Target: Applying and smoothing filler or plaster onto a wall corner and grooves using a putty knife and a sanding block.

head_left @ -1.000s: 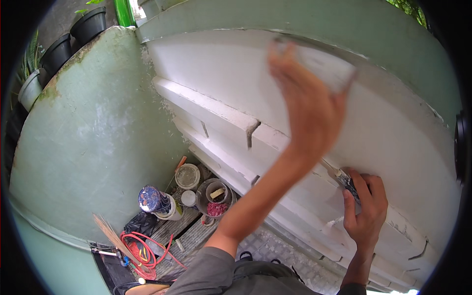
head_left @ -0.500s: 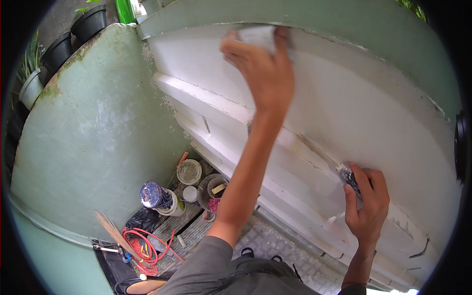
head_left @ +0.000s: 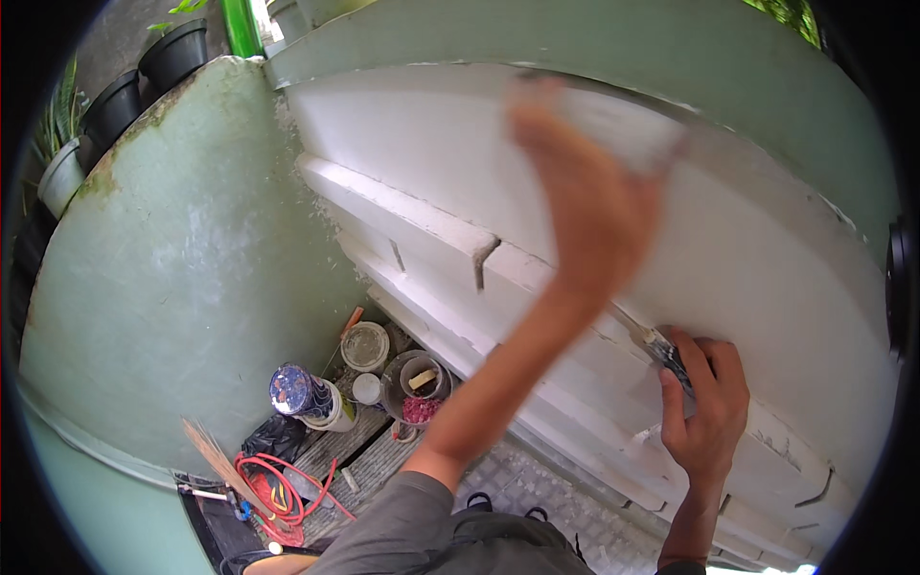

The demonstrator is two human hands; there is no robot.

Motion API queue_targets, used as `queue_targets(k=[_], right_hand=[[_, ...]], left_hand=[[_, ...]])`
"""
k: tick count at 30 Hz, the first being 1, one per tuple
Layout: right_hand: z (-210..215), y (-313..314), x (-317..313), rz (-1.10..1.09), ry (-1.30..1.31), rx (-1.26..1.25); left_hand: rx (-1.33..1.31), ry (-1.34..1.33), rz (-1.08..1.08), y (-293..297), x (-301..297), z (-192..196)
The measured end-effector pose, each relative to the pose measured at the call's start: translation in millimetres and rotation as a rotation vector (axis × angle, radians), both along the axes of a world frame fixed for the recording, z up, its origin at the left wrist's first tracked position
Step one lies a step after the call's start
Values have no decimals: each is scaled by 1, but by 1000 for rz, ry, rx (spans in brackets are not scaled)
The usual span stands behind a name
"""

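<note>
Left hand point(head_left: 589, 192) raised, clamped on pale pad point(head_left: 623, 125), right hand point(head_left: 704, 407) gripping scraper point(head_left: 661, 345)

The left hand point(head_left: 585, 201) is smeared by motion blur, so its fingers cannot be told apart, and the pale pad point(head_left: 623, 125) it presses on the white wall point(head_left: 767, 249) blurs into the paint. The right hand point(head_left: 704, 407) covers most of the tool point(head_left: 661, 347) it grips; only a narrow tip shows. The contents of the small tubs point(head_left: 414, 381) on the ground are too small to tell. The black plant pots point(head_left: 144, 77) are cut off by the dark rim.
</note>
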State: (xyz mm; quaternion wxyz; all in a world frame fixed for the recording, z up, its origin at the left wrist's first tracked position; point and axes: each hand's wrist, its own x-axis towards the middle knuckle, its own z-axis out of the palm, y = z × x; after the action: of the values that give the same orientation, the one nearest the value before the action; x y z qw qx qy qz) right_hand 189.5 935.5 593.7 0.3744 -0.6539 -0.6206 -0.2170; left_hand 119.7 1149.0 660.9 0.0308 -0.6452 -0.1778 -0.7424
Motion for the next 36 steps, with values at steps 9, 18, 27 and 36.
queue_targets(k=[9, 18, 27, 36], right_hand=[[3, -5, -2, -16, 9, -19], [7, -7, -8, -28, 15, -11], [5, -4, -7, -14, 45, -24], [4, -3, -7, -9, 30, 0]], left_hand=[[-278, -91, -145, 27, -20, 12], [-515, -407, -491, 30, -48, 32], [-537, -229, -405, 19, -47, 39], [-493, -74, -248, -13, -37, 46]])
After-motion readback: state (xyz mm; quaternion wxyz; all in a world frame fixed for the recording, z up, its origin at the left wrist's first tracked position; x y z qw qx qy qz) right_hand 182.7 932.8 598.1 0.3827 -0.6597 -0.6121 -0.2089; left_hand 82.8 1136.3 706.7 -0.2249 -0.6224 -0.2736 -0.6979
